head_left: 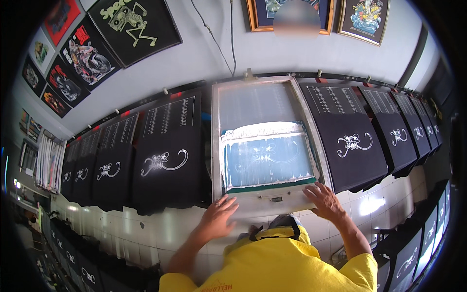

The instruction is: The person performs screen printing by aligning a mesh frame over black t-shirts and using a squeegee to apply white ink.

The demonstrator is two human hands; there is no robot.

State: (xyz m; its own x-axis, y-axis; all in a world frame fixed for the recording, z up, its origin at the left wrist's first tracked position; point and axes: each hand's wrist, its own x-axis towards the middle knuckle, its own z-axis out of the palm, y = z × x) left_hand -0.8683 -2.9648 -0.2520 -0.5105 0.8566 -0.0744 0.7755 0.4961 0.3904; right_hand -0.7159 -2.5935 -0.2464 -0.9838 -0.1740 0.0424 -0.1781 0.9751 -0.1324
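A screen-printing frame [215, 146] with pale mesh and white ink smeared around a blue stencil area [267, 160] lies flat on the long print table. My left hand [218, 215] rests with spread fingers on the frame's near left corner. My right hand [323, 199] presses flat on the near right edge of the same frame. Neither hand grips anything. A black T-shirt with a white swirl print [163, 163] lies just left of the frame, and another printed black shirt [354, 143] lies just right of it.
A row of black printed shirts [104, 173] runs along the table to both sides. The table front [146, 233] is white tile. More dark printed shirts [413, 253] hang lower right. Framed shirt designs [131, 24] and pictures hang on the wall behind.
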